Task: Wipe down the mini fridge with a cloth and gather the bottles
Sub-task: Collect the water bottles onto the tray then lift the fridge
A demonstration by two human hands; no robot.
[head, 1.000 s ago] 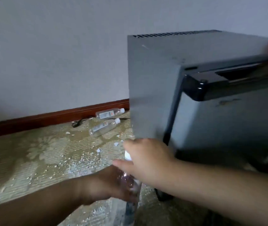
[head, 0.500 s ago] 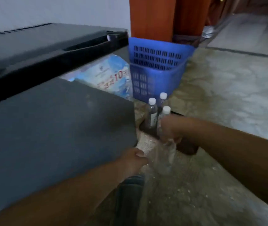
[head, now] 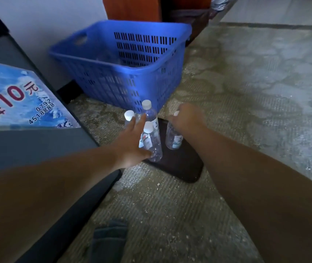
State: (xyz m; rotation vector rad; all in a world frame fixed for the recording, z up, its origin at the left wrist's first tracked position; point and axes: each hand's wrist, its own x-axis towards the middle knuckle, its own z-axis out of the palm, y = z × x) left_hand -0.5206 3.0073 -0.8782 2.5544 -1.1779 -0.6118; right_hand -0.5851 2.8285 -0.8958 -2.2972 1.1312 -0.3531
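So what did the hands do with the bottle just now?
The right hand brought the clear plastic bottle with a white cap down onto the dark floor mat and still grips its top. The left hand reached forward, fingers straight, against the three standing clear bottles. The blue plastic basket and grey mini fridge stayed put.

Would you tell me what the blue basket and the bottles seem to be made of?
The blue basket: moulded plastic, slightly glossy, judging by its slotted walls and rolled rim. The bottles: clear thin plastic, probably PET, see-through with white screw caps and printed labels.
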